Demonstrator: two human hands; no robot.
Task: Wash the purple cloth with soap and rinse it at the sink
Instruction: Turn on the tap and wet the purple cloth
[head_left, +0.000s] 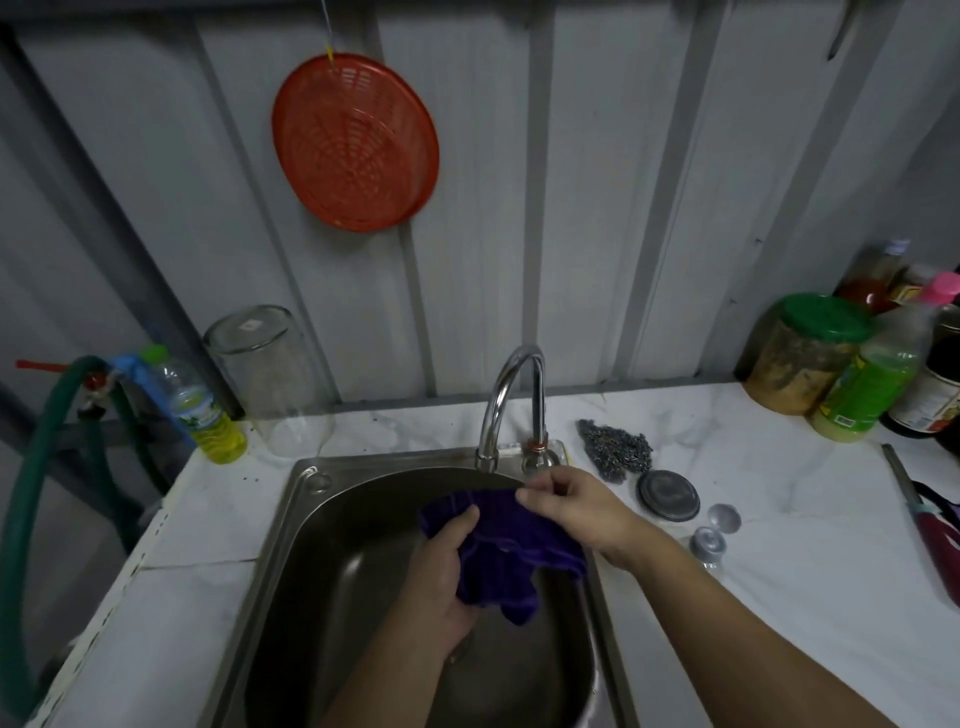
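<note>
The purple cloth hangs bunched over the steel sink, just below the spout of the chrome faucet. My left hand grips the cloth's lower left part from underneath. My right hand pinches its upper right edge close to the faucet base. No water stream is visible from the spout. A bottle of yellow liquid with a green cap stands at the sink's back left corner on the white counter.
A steel scourer, a round metal lid and two small metal caps lie right of the sink. Jars and bottles crowd the back right corner. An upturned glass jar and a green hose are at left. An orange strainer hangs on the wall.
</note>
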